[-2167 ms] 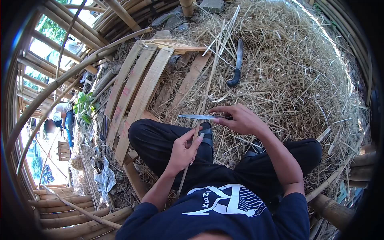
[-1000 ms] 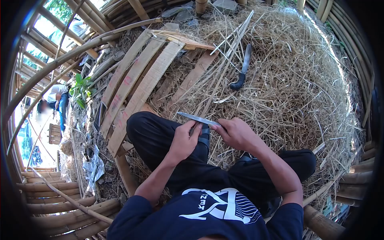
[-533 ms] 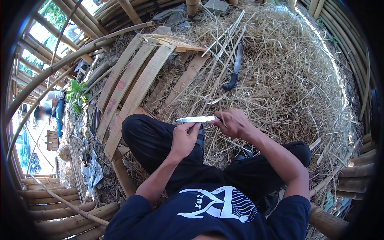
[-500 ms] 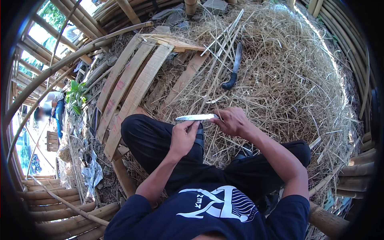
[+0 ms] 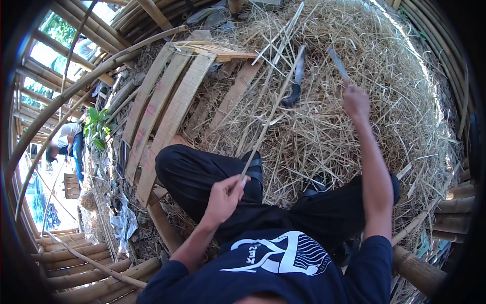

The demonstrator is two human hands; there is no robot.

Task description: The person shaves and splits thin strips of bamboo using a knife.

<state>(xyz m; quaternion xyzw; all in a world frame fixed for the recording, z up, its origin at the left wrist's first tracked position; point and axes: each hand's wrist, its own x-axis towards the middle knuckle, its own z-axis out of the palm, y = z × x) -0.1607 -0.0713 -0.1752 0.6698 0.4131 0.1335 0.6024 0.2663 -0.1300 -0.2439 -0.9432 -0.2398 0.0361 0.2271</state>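
Observation:
My left hand is closed in front of my bent leg, pinching the near end of a thin bamboo strip. From there the strip slants away over the straw, past the black-handled machete lying on it. My right hand is out at the far right, wrapped round the handle of a knife. Its blade points away from me, above the straw, apart from the strip. Most of the knife's handle is hidden by my fingers.
Dry straw and shavings cover the ground before me. A slatted wooden pallet leans at left, with loose bamboo strips beyond it. Bamboo poles form the walls. Another person bends over outside at left.
My right hand has swung forward and right with the knife, away from my left hand. My left hand has dropped slightly nearer me, and the bamboo strip now shows along its length.

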